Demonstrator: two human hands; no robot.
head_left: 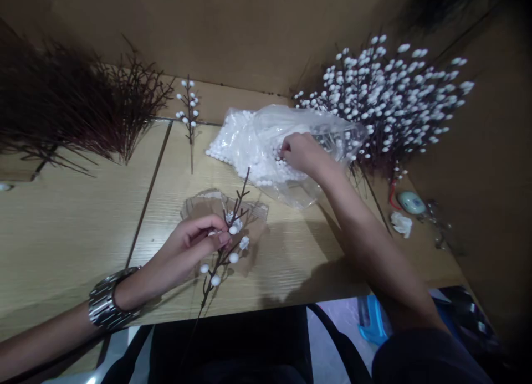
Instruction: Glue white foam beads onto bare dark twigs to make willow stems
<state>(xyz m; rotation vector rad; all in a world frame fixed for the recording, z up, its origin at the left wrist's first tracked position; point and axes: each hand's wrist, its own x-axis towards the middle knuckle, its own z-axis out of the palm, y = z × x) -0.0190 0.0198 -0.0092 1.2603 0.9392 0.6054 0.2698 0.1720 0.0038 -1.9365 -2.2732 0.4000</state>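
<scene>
My left hand (203, 240) pinches a brown branching stem (213, 270) over the table's front part. Several white balls sit on the stem's lower twigs, and its upper twigs are bare. A clear plastic bag (249, 146) full of small white balls lies open at the middle of the table. My right hand (297, 151) reaches into it from the right, its fingers closed together among the balls; whether a ball is between them is hidden. Beneath my left hand lies a flat, clear plastic piece (199, 204) on the table.
Bare brown stems (133, 96) are heaped at the back left. One finished-looking stem with white balls (189, 112) lies beside them. A large bunch of white-tipped stems (382, 96) fills the back right, near a pale green oval object (411, 203) and crumpled white material (401, 224).
</scene>
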